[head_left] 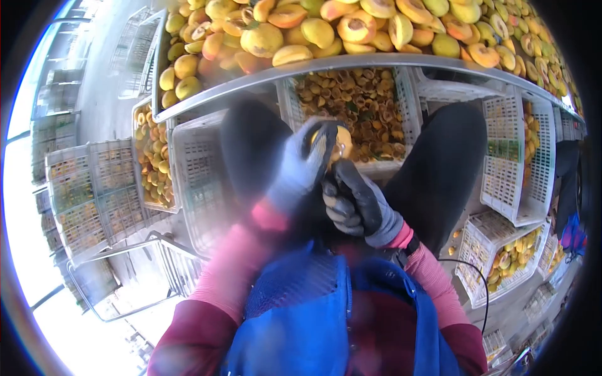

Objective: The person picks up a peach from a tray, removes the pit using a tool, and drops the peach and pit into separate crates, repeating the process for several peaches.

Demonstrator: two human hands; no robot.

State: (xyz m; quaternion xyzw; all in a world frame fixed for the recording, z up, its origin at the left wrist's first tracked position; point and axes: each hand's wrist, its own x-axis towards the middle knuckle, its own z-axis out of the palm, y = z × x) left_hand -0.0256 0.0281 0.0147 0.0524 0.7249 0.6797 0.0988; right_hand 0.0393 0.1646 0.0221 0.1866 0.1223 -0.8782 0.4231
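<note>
My left hand (305, 153), in a grey glove with dark fingers, is closed around a yellow peach (343, 139) in front of my knees. Just below it, my gloved right hand (354, 203) is closed with its fingers curled. A small shiny metal piece (340, 149), perhaps the end of a pitting tool, shows against the fruit above the right thumb. Its handle is hidden inside the right fist. Beneath and beyond the hands, between my legs, stands a white crate (407, 100) holding brown pits and scraps.
A metal-edged table (263, 75) heaped with whole and halved peaches (316, 31) spans the front. Peaches fill a crate (153, 160) on the left and another crate (495, 250) on the right. An upright crate (200, 175) stands beside my left leg. A black cable (484, 282) hangs at right.
</note>
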